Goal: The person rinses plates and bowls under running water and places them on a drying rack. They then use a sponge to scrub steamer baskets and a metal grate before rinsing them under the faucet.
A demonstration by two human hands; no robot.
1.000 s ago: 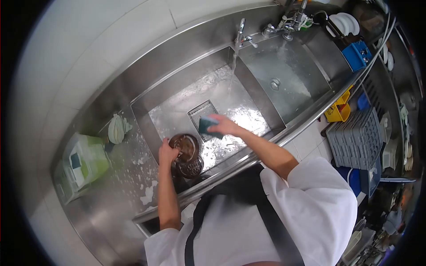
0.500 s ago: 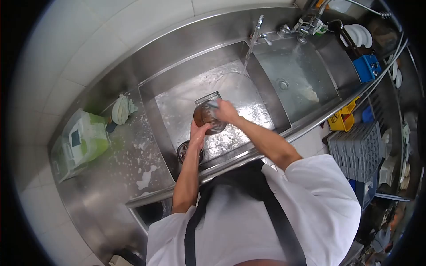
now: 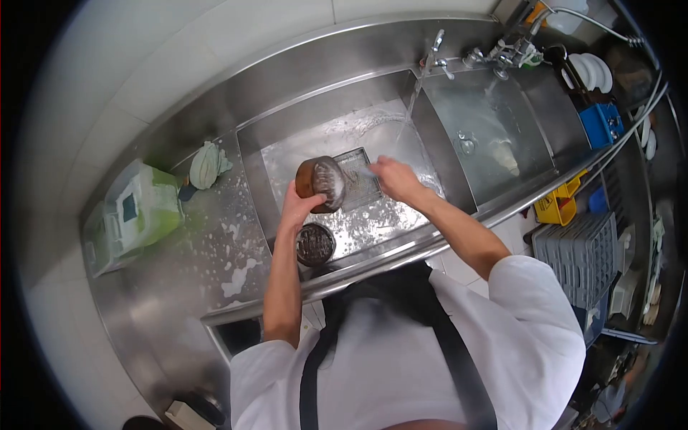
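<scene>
My left hand [image 3: 302, 205] grips a round brown pot [image 3: 320, 183] by its lower edge, its soapy side turned to the right. Right of the pot, apart from it, my right hand [image 3: 394, 178] is closed on a small light-coloured scrubbing tool [image 3: 367, 172], partly blurred. Both hands are over the steel sink [image 3: 287, 154]. Behind the pot a rectangular metal grate [image 3: 364, 179] lies on the sink floor. A dark round dish [image 3: 315, 244] rests at the sink's near left corner, below my left hand.
Water runs from the tap [image 3: 433, 57] at the back. A second basin [image 3: 473, 107] holds water on the right. On the left counter are a cloth [image 3: 208, 165] and a green-and-clear plastic tub [image 3: 147, 208]. Grey racks [image 3: 577, 251] and a yellow bucket [image 3: 555, 208] stand right.
The pot has tilted and moved left with my left hand. My right hand has come away from it to the right, uncovering more of the grate.
</scene>
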